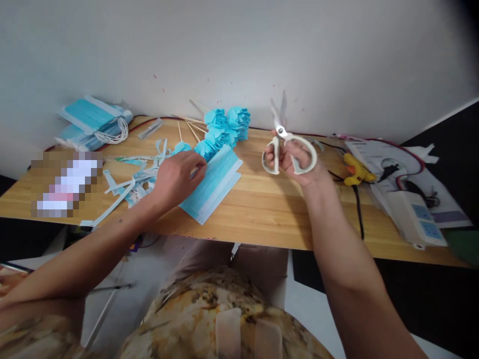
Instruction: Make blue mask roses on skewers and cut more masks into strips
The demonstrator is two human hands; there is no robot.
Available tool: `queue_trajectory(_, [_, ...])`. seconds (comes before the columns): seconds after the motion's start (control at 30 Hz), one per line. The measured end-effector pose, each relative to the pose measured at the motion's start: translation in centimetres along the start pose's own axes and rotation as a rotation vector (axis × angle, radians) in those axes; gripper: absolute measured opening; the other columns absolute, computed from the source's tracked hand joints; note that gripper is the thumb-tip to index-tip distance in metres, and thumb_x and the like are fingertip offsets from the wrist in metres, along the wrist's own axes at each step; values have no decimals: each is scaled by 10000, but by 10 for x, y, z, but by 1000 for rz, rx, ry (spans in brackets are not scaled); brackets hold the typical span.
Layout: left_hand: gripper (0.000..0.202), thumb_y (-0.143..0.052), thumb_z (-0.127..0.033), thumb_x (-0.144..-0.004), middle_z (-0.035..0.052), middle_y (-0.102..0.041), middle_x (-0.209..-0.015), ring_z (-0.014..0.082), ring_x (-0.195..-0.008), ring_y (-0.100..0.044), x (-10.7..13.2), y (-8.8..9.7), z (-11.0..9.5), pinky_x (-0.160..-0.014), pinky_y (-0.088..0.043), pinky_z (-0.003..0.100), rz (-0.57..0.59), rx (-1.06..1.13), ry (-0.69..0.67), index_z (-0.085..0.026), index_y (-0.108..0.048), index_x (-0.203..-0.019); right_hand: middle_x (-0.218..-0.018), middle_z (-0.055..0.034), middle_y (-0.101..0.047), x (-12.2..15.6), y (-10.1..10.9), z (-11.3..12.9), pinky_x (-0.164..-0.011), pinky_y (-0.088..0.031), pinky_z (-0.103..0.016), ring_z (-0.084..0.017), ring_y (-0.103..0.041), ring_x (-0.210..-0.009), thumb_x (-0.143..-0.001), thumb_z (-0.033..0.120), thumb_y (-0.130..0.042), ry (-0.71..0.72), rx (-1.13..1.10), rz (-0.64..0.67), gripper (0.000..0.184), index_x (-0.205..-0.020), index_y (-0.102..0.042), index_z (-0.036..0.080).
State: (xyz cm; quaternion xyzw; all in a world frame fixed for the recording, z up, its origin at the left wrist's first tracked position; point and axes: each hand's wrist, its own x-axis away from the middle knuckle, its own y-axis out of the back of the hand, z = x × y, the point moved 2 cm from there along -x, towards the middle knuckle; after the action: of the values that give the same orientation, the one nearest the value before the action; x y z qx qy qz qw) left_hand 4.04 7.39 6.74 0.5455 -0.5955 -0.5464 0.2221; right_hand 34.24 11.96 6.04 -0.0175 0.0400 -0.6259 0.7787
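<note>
My right hand (294, 158) is raised above the table's right half with its fingers in the loops of a pair of white-handled scissors (281, 130). The blades are apart and point up toward the wall. On the table, my left hand (181, 177) is closed at the upper left edge of a cut blue face mask (215, 187), whose layers lie slightly fanned; its fingertips are partly hidden. Just behind the mask lie several blue paper-like flowers (224, 129) on thin wooden sticks (192, 130). Cut white and blue strips (129, 184) are heaped left of my left hand.
A stack of blue masks (92, 117) with white ear loops is at the back left. A blurred-out item (67, 184) lies at the left. On the right are a yellow glue gun (355, 169) with its cord, a white power strip (417, 217) and papers (441, 199).
</note>
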Motion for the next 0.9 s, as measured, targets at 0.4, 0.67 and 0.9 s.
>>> queue_trajectory(0.4, [123,-556,-318,-916,-5,-671,-752,143,-643,-593,-44,2,-42,-626,-409,265,-120,405,33,-204,-602,-923,-853,27,-674,-4,-7,-2,-620,-569,-309,-164,-689,-723,-617,620,-903,157,-49,42,724,-1135,-535,274])
queue_trajectory(0.67, [260,-708,-283,-825,-69,-496,-601,96,-494,-436,-69,-8,-44,-519,-325,226,-13,804,34,-222,-622,-1064,-749,65,-592,-7,-4,-8,-537,-487,-268,-116,-596,-604,-697,473,-886,206,-49,-85,591,-1115,-533,250])
queue_trajectory(0.9, [689,-573,-760,-873,82,-746,-1052,297,-1009,-720,-78,-32,-46,-799,-594,399,344,1535,233,-242,-607,-1327,-772,54,-595,-7,-11,-13,-588,-521,-295,-129,-607,-657,-751,419,-846,187,-245,-64,469,-1072,-550,246])
